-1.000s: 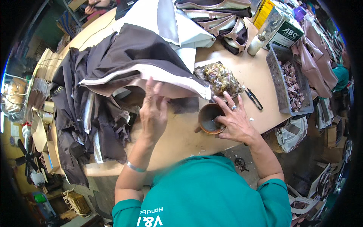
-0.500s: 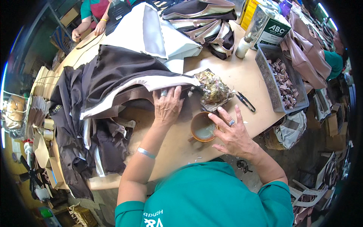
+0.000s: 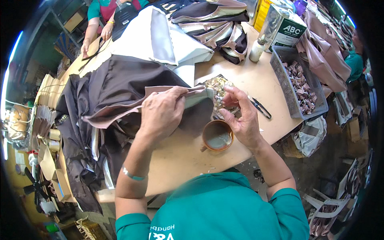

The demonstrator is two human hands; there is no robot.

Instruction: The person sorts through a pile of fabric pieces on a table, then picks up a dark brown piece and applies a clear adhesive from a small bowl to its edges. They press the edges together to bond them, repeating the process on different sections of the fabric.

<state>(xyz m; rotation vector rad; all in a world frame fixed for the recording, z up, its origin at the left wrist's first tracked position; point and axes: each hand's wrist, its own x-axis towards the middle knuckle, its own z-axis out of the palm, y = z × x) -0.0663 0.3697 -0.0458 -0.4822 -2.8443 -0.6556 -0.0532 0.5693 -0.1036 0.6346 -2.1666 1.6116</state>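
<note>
My left hand [image 3: 164, 112] is closed on the folded edge of a dark brown fabric piece [image 3: 124, 74] with a pinkish-mauve band, raising that edge off the table. My right hand [image 3: 244, 116] hovers beyond the rim of a brown cup [image 3: 218, 145], its fingers curved and the thumb apart from them; I see nothing between them. Cloudy greyish liquid stands in the cup. Behind the right fingers lies a lumpy, crusted yellowish-brown block [image 3: 216, 85], partly covered by that hand. Black thread snips [image 3: 261, 108] rest to the right of it.
A grey plastic basket [image 3: 283, 86] of small mauve pieces stands at the right edge. Behind are a white bottle [image 3: 257, 50], a metal can [image 3: 284, 30] and stacked dark bags [image 3: 212, 16]. White sheets [image 3: 144, 36] lie across the far table. A co-worker's hands [image 3: 96, 40] work at far left.
My left hand has turned the fabric edge up, so its mauve side shows instead of white. My right hand has moved off the cup toward the crusted block, its fingers curling.
</note>
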